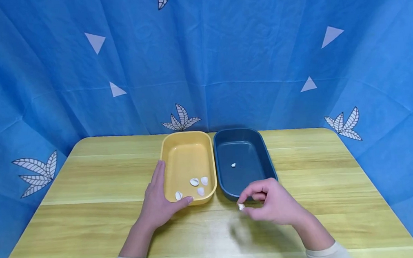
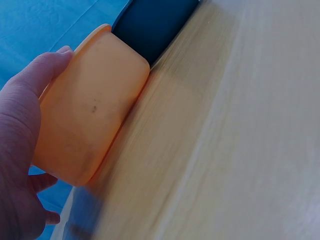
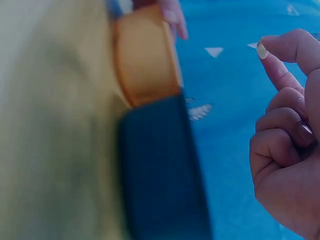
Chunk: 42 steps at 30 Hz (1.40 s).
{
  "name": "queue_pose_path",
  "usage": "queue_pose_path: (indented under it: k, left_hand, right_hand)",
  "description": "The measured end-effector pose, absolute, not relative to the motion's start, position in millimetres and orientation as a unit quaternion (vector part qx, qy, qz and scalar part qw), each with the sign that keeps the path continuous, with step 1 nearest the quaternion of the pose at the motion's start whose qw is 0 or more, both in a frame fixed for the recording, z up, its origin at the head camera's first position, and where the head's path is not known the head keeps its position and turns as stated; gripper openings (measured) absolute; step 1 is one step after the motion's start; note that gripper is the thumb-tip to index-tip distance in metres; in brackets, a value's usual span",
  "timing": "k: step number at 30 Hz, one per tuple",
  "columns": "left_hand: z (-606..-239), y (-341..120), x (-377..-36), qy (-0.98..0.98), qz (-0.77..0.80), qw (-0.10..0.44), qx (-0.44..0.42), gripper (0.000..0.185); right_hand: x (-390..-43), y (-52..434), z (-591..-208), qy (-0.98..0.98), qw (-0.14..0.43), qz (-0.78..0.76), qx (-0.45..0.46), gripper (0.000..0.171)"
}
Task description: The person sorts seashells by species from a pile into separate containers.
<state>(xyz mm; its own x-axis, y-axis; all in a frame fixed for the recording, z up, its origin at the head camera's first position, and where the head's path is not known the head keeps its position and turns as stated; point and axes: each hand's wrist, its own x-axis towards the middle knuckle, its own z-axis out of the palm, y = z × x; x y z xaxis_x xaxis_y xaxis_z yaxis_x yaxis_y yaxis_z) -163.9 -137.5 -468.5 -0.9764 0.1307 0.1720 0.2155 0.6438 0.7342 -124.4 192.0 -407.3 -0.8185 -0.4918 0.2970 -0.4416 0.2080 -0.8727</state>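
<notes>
While my left hand (image 1: 158,205) lies flat against the yellow tray (image 1: 186,145), my right hand (image 1: 276,205) pinches a small white shell (image 1: 241,206) before the blue tray (image 1: 268,156); light, brittle, likely slippery, best nipped by its edges.

Bright, even light; soft shadows under the hands on the table (image 1: 89,221). Head view bends at its edges; both wrist views are blurred.
</notes>
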Motion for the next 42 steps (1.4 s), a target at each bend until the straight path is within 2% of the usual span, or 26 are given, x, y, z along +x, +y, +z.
queue_pose_path:
  k: [7, 13, 26, 34, 42]
  left_hand:
    - [-466.3, -136.9, -164.0, -0.905, -0.412, 0.05, -0.096, 0.128]
    - [-468.1, -137.0, -164.9, -0.905, -0.412, 0.051, -0.094, 0.128]
    - [-468.6, -135.3, -163.5, -0.904, -0.416, 0.045, -0.091, 0.129]
    - [-469.3, -136.3, -164.3, -0.904, -0.414, 0.051, -0.089, 0.128]
    - [-469.5, -137.7, -164.4, -0.907, -0.408, 0.053, -0.091, 0.129]
  right_hand:
    - [-147.1, 210.7, -382.3, 0.794, 0.006, -0.552, -0.253, 0.019]
    - [-174.3, 223.1, -378.0, 0.809, 0.0, -0.546, -0.218, 0.013]
    - [-216.5, 240.3, -403.5, 0.825, 0.005, -0.553, -0.116, 0.014]
    - [-227.1, 242.2, -418.9, 0.829, -0.028, -0.553, -0.085, 0.016]
    - [-230.1, 237.4, -430.0, 0.833, -0.023, -0.55, -0.058, 0.017]
